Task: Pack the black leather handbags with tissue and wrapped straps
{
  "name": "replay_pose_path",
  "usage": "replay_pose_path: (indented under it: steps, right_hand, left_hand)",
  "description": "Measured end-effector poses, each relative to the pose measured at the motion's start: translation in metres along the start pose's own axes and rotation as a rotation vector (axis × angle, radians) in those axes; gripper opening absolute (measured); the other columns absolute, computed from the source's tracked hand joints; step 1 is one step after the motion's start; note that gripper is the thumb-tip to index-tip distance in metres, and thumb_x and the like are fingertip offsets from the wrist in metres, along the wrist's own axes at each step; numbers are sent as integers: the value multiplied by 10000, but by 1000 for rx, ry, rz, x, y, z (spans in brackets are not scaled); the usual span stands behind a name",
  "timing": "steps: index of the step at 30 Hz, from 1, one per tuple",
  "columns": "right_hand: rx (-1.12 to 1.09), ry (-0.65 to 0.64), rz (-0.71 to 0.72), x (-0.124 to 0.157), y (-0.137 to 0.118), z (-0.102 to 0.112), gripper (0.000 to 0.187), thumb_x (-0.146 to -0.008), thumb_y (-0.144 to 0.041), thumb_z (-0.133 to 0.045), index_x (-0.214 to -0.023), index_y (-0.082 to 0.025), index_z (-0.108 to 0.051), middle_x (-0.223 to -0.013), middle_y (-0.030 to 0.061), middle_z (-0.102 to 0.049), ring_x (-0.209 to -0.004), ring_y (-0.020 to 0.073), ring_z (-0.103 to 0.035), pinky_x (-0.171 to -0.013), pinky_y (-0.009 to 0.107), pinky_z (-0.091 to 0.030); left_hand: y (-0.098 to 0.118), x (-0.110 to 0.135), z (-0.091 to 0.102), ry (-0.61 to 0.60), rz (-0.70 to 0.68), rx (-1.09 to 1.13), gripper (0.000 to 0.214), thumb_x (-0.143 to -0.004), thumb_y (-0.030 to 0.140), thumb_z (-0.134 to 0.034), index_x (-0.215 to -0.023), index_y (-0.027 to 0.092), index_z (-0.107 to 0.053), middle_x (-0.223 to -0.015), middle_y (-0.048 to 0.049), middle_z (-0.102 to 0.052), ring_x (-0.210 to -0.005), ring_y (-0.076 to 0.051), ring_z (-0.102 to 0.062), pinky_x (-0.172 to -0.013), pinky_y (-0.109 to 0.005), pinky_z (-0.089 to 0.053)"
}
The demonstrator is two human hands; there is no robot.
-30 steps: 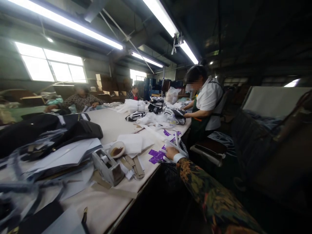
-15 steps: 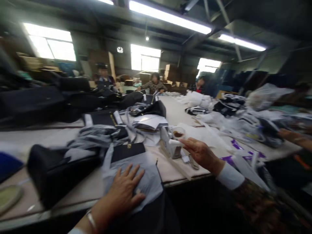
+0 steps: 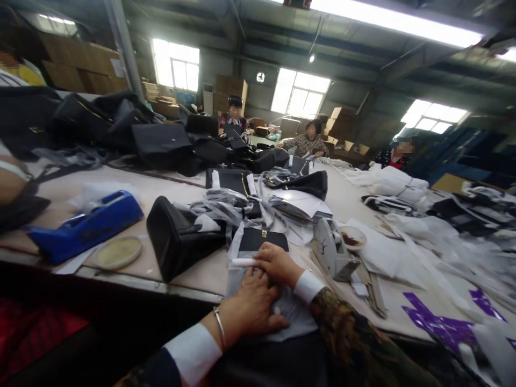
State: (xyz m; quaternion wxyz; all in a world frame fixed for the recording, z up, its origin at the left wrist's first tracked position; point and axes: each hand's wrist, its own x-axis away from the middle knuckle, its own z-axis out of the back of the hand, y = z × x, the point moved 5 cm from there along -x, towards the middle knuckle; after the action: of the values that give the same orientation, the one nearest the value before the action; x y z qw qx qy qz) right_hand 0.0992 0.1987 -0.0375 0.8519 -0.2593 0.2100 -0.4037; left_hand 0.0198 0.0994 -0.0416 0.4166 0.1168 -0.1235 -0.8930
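My left hand (image 3: 252, 309) lies flat, fingers spread, on grey wrapping paper (image 3: 288, 312) that covers a black bag at the table's near edge. My right hand (image 3: 277, 263) rests just above it, fingers curled, pinching a short strip of white tape (image 3: 243, 262) against the paper. The wrapped black bag (image 3: 262, 240) shows a small gold clasp where the paper leaves it bare. A grey tape dispenser (image 3: 331, 248) stands right of my hands.
A black handbag (image 3: 177, 239) lies left of my hands, a blue tape dispenser (image 3: 86, 224) and a round lid (image 3: 118, 252) further left. Many black bags, white paper and purple stickers (image 3: 433, 321) cover the long table. Other people work along its far side.
My view swung left from the right end of the table. My right hand left the tape dispenser and came to the wrapped bag with a tape strip; my left hand stayed on the paper.
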Motion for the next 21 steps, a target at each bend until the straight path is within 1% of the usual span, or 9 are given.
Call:
replay_pose_path:
  steps: [3,7,9,11,14,18,21]
  right_hand:
    - [5,-34,-39,0,13,-3,165,-900,-149,-642,-948,-171,-799,-907,54,-648,-875,157,-626,-848,265,-503]
    - [5,-65,-113,0,29,0,203,-875,-128,-625,-960,-172,-804,-957,75,-696,-926,173,-653,-885,278,-511]
    - [-9,-94,-135,-2,33,2,205,-843,-120,-641,-944,-179,-809,-935,62,-732,-901,171,-675,-858,263,-521]
    - [-29,-118,-155,-4,34,3,185,-829,-137,-656,-925,-173,-809,-882,44,-760,-834,164,-697,-785,239,-533]
    - [-37,-109,-189,-3,35,4,162,-833,-173,-658,-901,-153,-804,-826,36,-775,-768,163,-709,-711,229,-533]
    - [-1,-86,-201,1,35,10,185,-809,-146,-659,-922,-175,-802,-881,28,-787,-828,171,-720,-778,237,-535]
    - [60,-52,-210,-4,37,28,238,-824,-164,-658,-1022,-196,-788,-1026,36,-782,-960,188,-715,-888,258,-520]
  left_hand:
    - [1,0,2,15,-13,12,806,-818,748,-550,-1467,278,-469,-1518,-149,-430,-1418,-391,-327,-1176,-578,-230]
    - [2,-2,0,38,1,11,818,-810,722,-586,-1485,285,-442,-1515,-137,-416,-1410,-378,-327,-1198,-572,-178]
    - [1,-3,-2,40,6,2,841,-807,740,-571,-1501,289,-420,-1509,-140,-422,-1415,-380,-321,-1206,-580,-139]
    - [0,-4,-5,33,2,-14,859,-811,759,-542,-1518,293,-395,-1515,-146,-418,-1437,-382,-293,-1213,-596,-77]
    - [-1,-5,-8,12,-7,-35,870,-825,783,-488,-1536,296,-364,-1556,-160,-370,-1477,-385,-231,-1208,-623,-8]
    - [0,-6,-10,-24,2,-41,874,-826,791,-476,-1541,306,-349,-1584,-174,-341,-1502,-390,-183,-1186,-669,-14]
    - [1,-8,-9,-48,6,-30,864,-825,775,-500,-1542,317,-346,-1611,-170,-311,-1493,-408,-208,-1171,-698,-56]
